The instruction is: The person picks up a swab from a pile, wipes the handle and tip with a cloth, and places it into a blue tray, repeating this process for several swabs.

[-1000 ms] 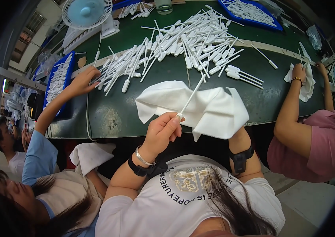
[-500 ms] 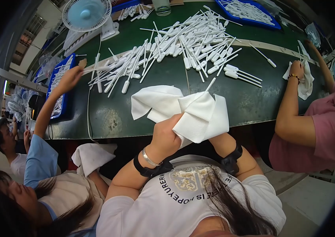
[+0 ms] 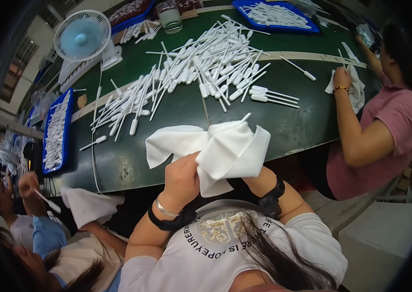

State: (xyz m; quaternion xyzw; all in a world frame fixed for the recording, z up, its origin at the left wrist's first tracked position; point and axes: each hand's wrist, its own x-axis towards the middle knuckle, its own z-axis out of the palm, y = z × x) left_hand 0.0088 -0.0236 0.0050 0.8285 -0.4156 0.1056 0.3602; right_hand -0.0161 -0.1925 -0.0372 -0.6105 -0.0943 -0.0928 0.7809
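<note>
A white cloth (image 3: 235,151) is bunched in front of me at the table's near edge. The thin stem of a plastic dropper pipette (image 3: 246,117) pokes out of its top; the rest of the pipette is covered. My left hand (image 3: 182,176) is closed on the cloth's left side, fingers curled away from view. Coming from the right, my right hand (image 3: 258,178) goes under the cloth, which hides its fingers. Beyond the cloth lies a big loose pile of white dropper pipettes (image 3: 186,73), with several side by side (image 3: 275,96) at its right.
Blue trays of pipettes stand at left (image 3: 45,151) and far right (image 3: 308,29). A fan (image 3: 82,36) and a glass jar (image 3: 169,18) are at the back. Co-workers sit on both sides, each with a cloth; the left one's hand (image 3: 32,187) holds a pipette. A cord (image 3: 94,165) crosses the table.
The left co-worker's hand has drawn back from the pile toward their body with a pipette. My view has shifted slightly. My hands stay at the cloth, whose folds have changed a little.
</note>
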